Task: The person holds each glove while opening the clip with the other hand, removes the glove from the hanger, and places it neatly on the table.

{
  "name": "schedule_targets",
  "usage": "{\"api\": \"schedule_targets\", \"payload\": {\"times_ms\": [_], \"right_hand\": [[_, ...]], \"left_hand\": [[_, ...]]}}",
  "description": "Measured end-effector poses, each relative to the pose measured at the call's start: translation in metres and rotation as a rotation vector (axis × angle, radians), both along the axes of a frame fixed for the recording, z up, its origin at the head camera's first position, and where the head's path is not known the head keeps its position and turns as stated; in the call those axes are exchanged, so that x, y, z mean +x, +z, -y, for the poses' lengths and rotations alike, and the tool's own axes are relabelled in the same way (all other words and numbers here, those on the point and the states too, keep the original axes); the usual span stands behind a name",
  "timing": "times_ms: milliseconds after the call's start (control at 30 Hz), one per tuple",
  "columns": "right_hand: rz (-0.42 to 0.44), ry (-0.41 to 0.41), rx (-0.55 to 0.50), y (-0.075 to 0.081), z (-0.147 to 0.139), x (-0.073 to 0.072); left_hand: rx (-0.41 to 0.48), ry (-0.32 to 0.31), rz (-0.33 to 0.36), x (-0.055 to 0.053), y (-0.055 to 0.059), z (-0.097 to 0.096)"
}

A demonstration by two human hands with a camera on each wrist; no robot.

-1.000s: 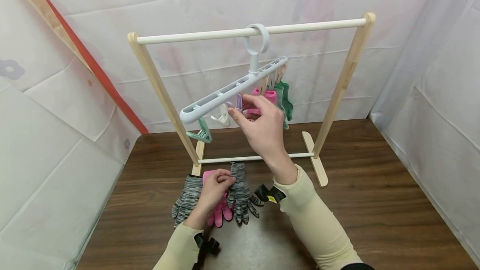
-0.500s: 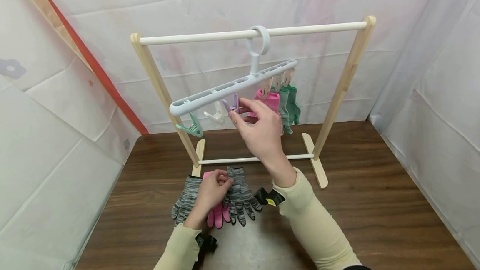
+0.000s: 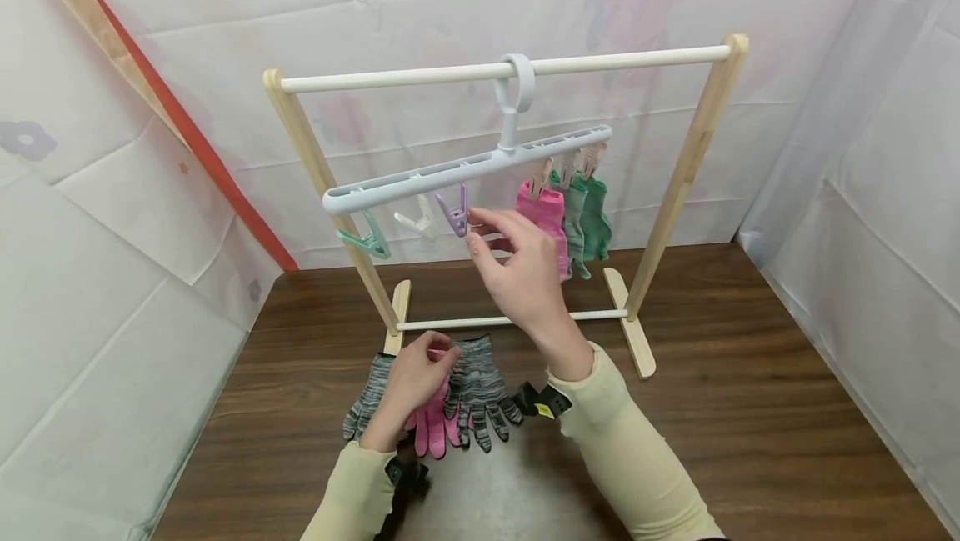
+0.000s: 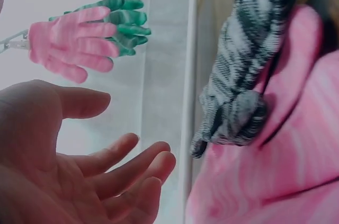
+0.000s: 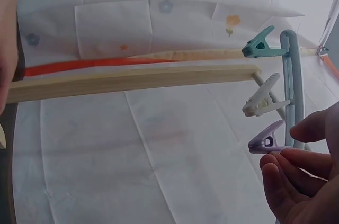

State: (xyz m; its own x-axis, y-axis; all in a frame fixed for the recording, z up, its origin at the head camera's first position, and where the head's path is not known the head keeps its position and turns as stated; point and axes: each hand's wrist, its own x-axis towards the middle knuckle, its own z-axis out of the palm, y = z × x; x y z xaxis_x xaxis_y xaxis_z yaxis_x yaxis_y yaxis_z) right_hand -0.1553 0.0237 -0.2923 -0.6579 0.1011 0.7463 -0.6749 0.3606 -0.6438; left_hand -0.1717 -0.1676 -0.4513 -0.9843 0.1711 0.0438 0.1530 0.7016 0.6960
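In the head view my right hand (image 3: 521,262) is raised beside a purple clothespin (image 3: 455,212) hanging from the pale hanger (image 3: 427,181). Thumb and index finger stand apart; in the right wrist view the fingertips touch or nearly touch the clothespin's lower arm. White (image 3: 420,220) and green (image 3: 367,237) clothespins hang further left. Low over the table, my left hand (image 3: 416,370) has loosely bent fingers and holds nothing. Beneath and beside it lie a pink glove (image 3: 431,428) and grey-black gloves (image 3: 478,391), (image 3: 367,399). The pink one is partly covered.
A wooden rack with a white bar (image 3: 630,62) carries the hanger. Clipped at its right end are a pink glove (image 3: 546,212) and green gloves (image 3: 596,220). The rack's feet (image 3: 630,333) stand on the brown table (image 3: 750,408). White sheets surround it.
The hanger has swung, its left end coming leftward and the hanging gloves shifting right. My left hand has let go of the right grey-black glove and drawn left. My right hand stays near the purple clothespin.
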Motion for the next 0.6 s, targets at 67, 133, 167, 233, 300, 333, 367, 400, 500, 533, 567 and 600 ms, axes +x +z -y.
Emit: {"api": "schedule_targets", "payload": {"times_ms": [67, 133, 167, 233, 300, 333, 367, 400, 500, 533, 567, 600], "right_hand": [[-0.003, 0.003, -0.003, -0.002, -0.001, 0.0], [-0.006, -0.003, -0.01, -0.005, -0.003, -0.001], [-0.011, -0.009, -0.014, -0.007, -0.005, -0.001], [-0.023, -0.021, -0.024, -0.01, -0.009, -0.002], [-0.038, -0.037, -0.04, -0.013, -0.013, -0.004], [-0.046, -0.051, -0.051, -0.015, -0.017, -0.005], [-0.051, -0.065, -0.064, -0.016, -0.02, -0.007], [-0.053, -0.084, -0.081, -0.018, -0.024, -0.008], [-0.055, -0.154, -0.144, -0.023, -0.035, -0.012], [-0.059, -0.18, -0.166, -0.025, -0.038, -0.013], [-0.069, -0.204, -0.19, -0.025, -0.041, -0.013], [-0.081, -0.231, -0.209, -0.025, -0.043, -0.012]], "left_hand": [[0.009, -0.003, -0.008, -0.001, 0.002, 0.0], [0.019, -0.005, -0.017, -0.001, 0.005, -0.001], [0.023, -0.009, -0.026, -0.001, 0.006, -0.002], [0.029, -0.02, -0.044, -0.001, 0.007, -0.003], [0.043, -0.027, -0.055, -0.001, 0.009, -0.004], [0.051, -0.032, -0.06, -0.001, 0.009, -0.005], [0.059, -0.039, -0.065, -0.001, 0.01, -0.006], [0.071, -0.043, -0.066, -0.001, 0.011, -0.007], [0.108, -0.049, -0.063, 0.0, 0.013, -0.011], [0.116, -0.051, -0.067, 0.001, 0.014, -0.013], [0.124, -0.053, -0.072, 0.001, 0.015, -0.014], [0.131, -0.055, -0.077, 0.001, 0.017, -0.015]]}}
